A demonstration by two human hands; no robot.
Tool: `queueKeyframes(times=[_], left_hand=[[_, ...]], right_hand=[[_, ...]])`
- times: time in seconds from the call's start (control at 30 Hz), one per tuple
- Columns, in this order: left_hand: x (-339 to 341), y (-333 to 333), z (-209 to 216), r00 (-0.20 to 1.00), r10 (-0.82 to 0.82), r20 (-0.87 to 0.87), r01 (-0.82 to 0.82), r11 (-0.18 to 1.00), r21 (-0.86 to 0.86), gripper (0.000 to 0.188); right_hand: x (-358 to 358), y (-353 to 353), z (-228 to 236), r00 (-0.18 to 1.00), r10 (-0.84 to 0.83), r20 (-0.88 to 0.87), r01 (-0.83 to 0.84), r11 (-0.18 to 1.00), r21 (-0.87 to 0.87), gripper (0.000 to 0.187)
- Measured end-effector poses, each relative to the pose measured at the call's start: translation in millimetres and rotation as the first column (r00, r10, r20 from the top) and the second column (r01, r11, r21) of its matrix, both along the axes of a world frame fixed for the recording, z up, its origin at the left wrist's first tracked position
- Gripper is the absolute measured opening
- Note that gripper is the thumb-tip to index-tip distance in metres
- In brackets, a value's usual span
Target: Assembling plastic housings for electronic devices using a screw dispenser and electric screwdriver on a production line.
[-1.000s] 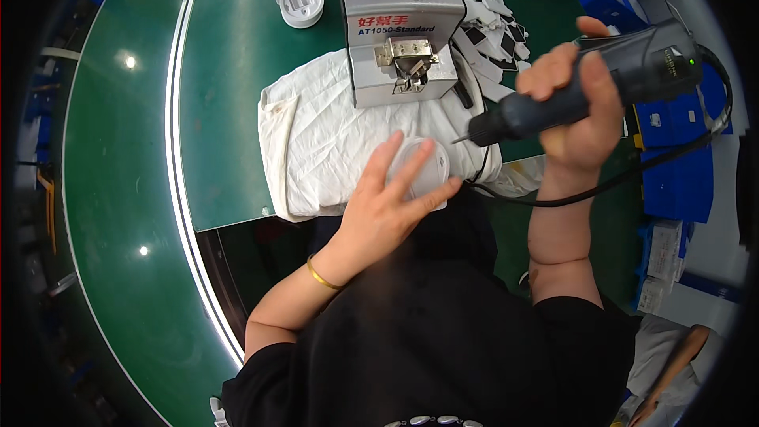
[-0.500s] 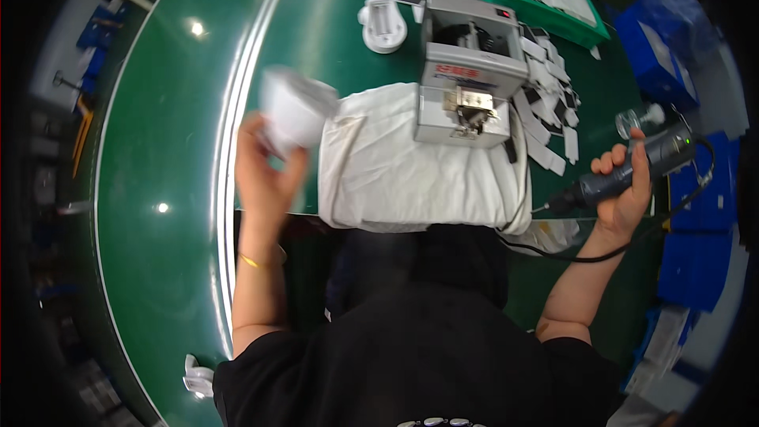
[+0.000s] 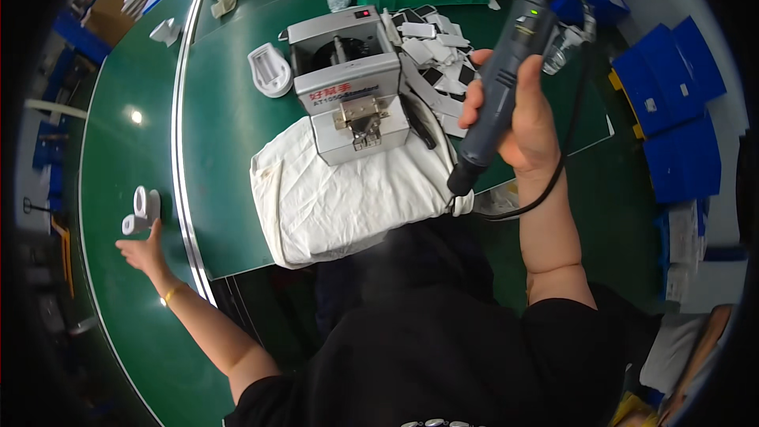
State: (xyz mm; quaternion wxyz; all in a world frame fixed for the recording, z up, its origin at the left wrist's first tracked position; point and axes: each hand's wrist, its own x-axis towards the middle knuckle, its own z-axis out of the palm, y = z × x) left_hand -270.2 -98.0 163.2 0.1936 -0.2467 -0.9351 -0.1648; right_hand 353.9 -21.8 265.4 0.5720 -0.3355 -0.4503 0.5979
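Now, left hand (image 3: 142, 251): fingers spread, touching a white plastic part (image 3: 141, 211) on the worktop (image 3: 221, 126), reached far out.
Right hand (image 3: 518, 122): gripping the electric screwdriver (image 3: 496, 95) tip-down, lifted off the white cloth (image 3: 348, 198).

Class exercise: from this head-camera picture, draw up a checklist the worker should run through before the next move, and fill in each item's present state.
1. Right hand has a firm grip on the electric screwdriver: ok.
2. Screwdriver cable hangs free, not snagged: ok, as far as visible.
3. Left hand has hold of the small white part: cannot tell; fingertips are at it, closure unclear.
4. White part lies on the green belt outside the metal rail: ok.
5. White cloth in front of the grey screw feeder is free of parts: ok.
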Motion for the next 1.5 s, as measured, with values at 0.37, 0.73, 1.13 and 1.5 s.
queueKeyframes(times=[0.37,0.73,1.13,1.5], left_hand=[[410.4,11.6,90.7,-0.643,-0.692,0.329,0.586,-0.168,0.792,0.051],[454.2,21.4,55.9,-0.754,-0.462,0.467,0.327,0.353,0.877,0.017],[451.3,14.9,74.0,-0.525,-0.796,0.301,0.731,-0.241,0.639,0.078],[255.1,135.9,45.4,0.303,-0.947,0.104,0.738,0.302,0.603,0.048]], right_hand=[[-29.2,-20.2,4.1,0.960,0.260,0.099,-0.268,0.960,0.080,0.083],[64.5,-52.1,4.1,0.783,-0.562,0.265,0.494,0.822,0.284,0.025],[31.0,-25.2,-19.4,0.977,-0.116,0.178,0.103,0.992,0.080,0.039],[163.4,100.1,-90.3,0.547,-0.120,0.828,0.460,0.870,-0.177,0.038]])
